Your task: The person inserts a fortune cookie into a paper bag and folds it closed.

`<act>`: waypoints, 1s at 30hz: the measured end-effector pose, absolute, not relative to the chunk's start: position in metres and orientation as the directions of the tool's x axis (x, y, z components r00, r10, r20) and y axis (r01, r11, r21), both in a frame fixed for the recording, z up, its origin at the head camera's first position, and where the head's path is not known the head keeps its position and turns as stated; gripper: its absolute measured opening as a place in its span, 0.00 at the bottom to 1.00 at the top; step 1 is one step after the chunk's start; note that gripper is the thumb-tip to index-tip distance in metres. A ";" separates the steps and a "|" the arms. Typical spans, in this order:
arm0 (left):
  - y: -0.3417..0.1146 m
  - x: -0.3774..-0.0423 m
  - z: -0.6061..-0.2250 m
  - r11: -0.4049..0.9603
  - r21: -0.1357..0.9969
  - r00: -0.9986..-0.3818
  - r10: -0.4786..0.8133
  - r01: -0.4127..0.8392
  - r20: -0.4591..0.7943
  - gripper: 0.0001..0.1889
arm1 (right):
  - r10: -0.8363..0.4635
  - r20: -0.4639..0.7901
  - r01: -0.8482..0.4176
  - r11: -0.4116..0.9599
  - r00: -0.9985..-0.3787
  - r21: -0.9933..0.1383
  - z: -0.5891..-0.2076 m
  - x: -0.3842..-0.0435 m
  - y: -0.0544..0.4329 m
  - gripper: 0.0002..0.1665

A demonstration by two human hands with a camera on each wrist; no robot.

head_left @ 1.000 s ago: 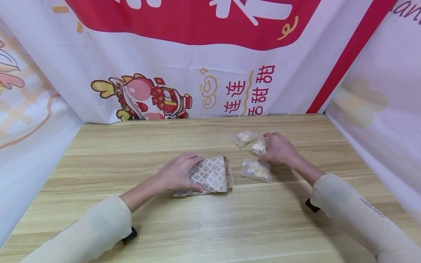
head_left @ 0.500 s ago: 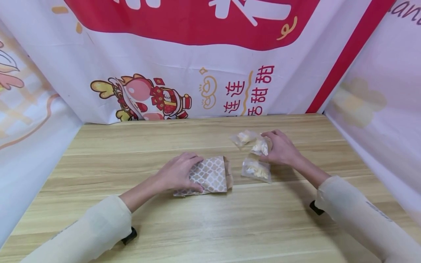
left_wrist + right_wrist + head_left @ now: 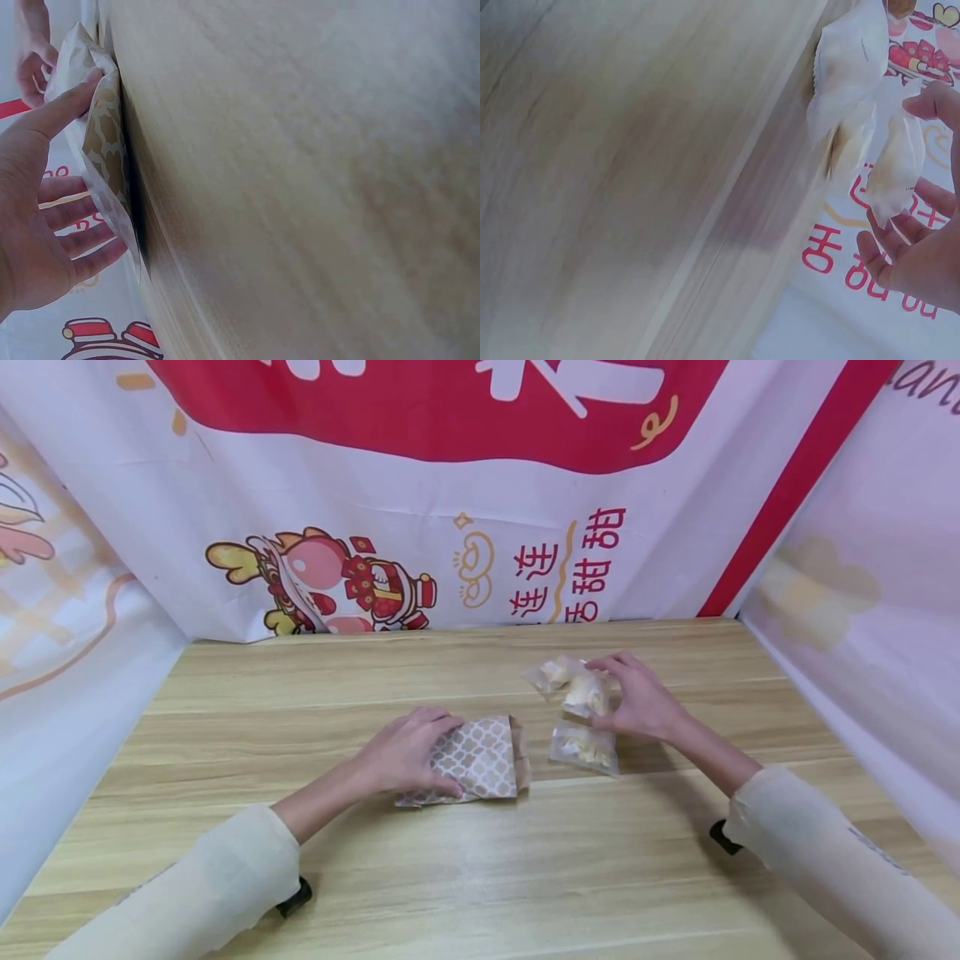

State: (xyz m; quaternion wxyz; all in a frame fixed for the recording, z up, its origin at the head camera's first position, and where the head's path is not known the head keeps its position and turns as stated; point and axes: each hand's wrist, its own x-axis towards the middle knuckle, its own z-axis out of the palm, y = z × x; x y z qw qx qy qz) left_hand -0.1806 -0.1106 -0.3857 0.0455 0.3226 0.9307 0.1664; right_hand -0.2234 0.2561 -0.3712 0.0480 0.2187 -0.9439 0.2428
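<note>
In the head view my left hand (image 3: 405, 752) holds a flat brown paper bag (image 3: 486, 762) with a white lattice print, thumb along the near side and fingers over the far side. The bag's folded, gaping end faces right. My right hand (image 3: 641, 700) pinches a small clear packet (image 3: 585, 695) with pale, cream-coloured contents between thumb and fingertips. The right wrist view shows this packet (image 3: 896, 169) raised off the tabletop. Two similar packets lie close by: one (image 3: 553, 672) behind it to the left, another (image 3: 583, 748) just in front.
The wood-grain table (image 3: 465, 877) runs back to a white and red printed cloth (image 3: 420, 493). More printed cloth hangs along the left (image 3: 67, 610) and right (image 3: 855, 568) sides. Both forearms wear pale sleeves, with a dark strap piece under each.
My right hand has lifted the middle packet and shifted it slightly left, so it now overlaps the back packet in the head view. My left hand and the bag stay put.
</note>
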 end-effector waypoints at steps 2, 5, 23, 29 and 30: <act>-0.110 -0.181 -0.385 0.736 0.339 -0.787 0.616 0.586 0.023 0.54 | -0.408 0.203 -0.455 0.769 -0.890 -0.449 -0.371 -0.222 0.254 0.45; -0.110 -0.181 -0.385 0.735 0.339 -0.787 0.617 0.587 0.023 0.54 | -0.427 0.215 -0.477 0.749 -0.878 -0.461 -0.370 -0.220 0.250 0.45; -0.113 -0.182 -0.388 0.732 0.379 -0.800 0.599 0.567 0.039 0.55 | -0.577 0.280 -0.623 0.566 -0.767 -0.541 -0.367 -0.206 0.228 0.44; -0.112 -0.182 -0.389 0.722 0.380 -0.792 0.609 0.578 0.048 0.55 | -0.610 0.254 -0.630 0.544 -0.750 -0.555 -0.369 -0.202 0.222 0.45; -0.112 -0.183 -0.389 0.721 0.379 -0.791 0.610 0.580 0.050 0.55 | -0.613 0.241 -0.624 0.546 -0.752 -0.559 -0.369 -0.201 0.221 0.46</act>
